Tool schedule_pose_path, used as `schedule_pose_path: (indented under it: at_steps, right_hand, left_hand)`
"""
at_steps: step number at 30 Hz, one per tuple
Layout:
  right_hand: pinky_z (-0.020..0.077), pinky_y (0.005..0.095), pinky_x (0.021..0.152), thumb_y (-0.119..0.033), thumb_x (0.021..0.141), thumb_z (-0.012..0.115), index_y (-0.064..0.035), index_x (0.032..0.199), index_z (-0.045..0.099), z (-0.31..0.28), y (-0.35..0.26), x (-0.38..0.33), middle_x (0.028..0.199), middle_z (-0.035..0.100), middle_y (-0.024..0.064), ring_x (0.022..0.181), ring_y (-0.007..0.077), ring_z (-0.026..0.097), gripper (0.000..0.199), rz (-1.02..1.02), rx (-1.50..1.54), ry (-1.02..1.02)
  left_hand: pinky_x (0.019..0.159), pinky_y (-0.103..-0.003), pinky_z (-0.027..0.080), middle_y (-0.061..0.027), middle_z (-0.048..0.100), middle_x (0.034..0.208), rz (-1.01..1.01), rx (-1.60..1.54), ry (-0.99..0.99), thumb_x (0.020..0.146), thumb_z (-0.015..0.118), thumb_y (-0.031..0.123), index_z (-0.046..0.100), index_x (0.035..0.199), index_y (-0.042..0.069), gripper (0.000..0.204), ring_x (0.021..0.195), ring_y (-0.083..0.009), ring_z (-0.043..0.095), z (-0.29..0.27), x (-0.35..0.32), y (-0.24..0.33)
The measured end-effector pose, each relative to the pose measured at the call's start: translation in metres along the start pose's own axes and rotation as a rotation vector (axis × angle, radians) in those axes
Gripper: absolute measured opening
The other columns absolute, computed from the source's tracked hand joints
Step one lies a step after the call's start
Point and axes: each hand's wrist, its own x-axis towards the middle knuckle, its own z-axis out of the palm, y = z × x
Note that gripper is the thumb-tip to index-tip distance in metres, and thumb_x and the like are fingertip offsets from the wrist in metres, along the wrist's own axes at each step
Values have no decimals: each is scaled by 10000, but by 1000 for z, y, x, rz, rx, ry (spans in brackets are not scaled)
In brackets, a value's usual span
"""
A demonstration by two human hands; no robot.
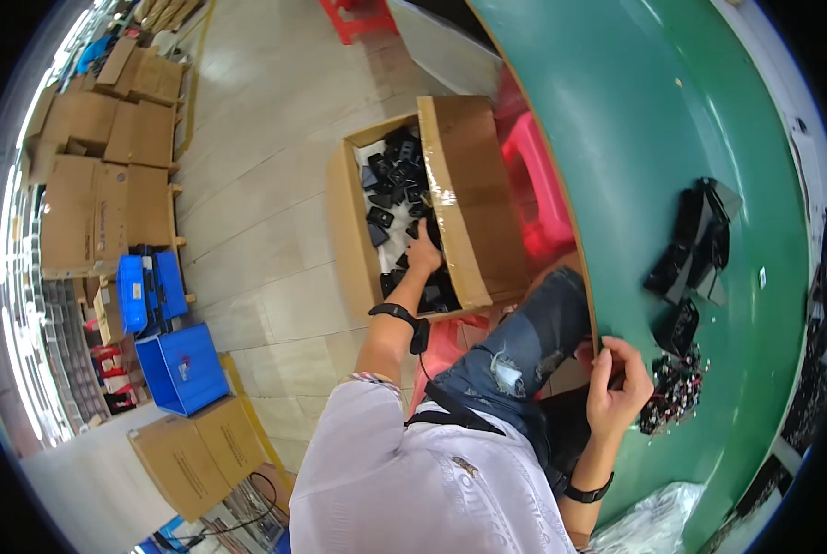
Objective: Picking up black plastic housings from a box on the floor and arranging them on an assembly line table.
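Left hand (422, 254) reaches into a brown cardboard box (473, 198) of black parts (393, 180), fingers' state unclear; right hand (616, 383) fingers curl on the green surface (653, 111) edge

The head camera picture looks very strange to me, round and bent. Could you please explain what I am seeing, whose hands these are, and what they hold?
There is no machine here. A person wears a wide fisheye camera on the head, looking down, so straight edges bend near the rim. The arms coming from the lower edge are that person's own.

The left hand reaches down into an open cardboard box on the floor, which is full of small black parts. Whether it grips one I cannot tell.

The right hand rests at the edge of a green table, fingers curled around something small and dark. Beside it lies a heap of tiny dark pieces, and further away a group of black parts.

Blue bins and more cartons stand on the floor.
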Motion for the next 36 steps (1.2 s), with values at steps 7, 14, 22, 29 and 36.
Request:
schedule_pose_path:
  at_steps: [7, 14, 22, 29, 36]
  right_hand:
    - [382, 219, 484, -21, 817, 619, -7, 888, 656, 0, 3, 1, 698, 613, 46, 551, 102, 539, 82, -9, -11, 27]
    - [383, 215, 489, -18, 815, 621, -6, 883, 658, -2, 0, 3, 696, 610, 48, 548, 101, 531, 78, -14, -67, -4]
    - [358, 202, 476, -25, 816, 626, -12, 889, 663, 1, 0, 3, 701, 617, 34, 547, 79, 519, 82, -15, -57, 5]
    - [357, 200, 475, -27, 818, 627, -17, 894, 665, -1, 2, 3, 709, 629, 29, 550, 70, 522, 85, -29, -73, 21]
    - [372, 198, 486, -23, 821, 624, -10, 901, 662, -2, 1, 2, 707, 628, 28, 556, 69, 524, 89, -37, -79, 12]
  left_hand:
    - [927, -491, 431, -376, 494, 1173, 96, -23, -103, 698, 741, 347, 129, 1476, 239, 996, 1086, -507, 506, -19, -8, 12]
    - [924, -509, 405, -367, 483, 1203, 13, -138, 15, 865, 559, 391, 115, 1481, 228, 777, 1107, -479, 507, 30, -10, -2]
    - [907, -461, 429, -325, 566, 1103, 120, -293, 119, 869, 570, 343, 157, 1465, 233, 733, 1046, -462, 552, 31, 13, -6]
    - [892, -443, 451, -304, 592, 1110, 72, -379, 179, 764, 712, 343, 308, 1402, 200, 769, 1073, -444, 562, 7, 20, 23]
    - [905, -426, 453, -266, 597, 1144, 44, -391, 178, 726, 739, 390, 365, 1356, 153, 770, 1083, -422, 564, -6, 11, 29]
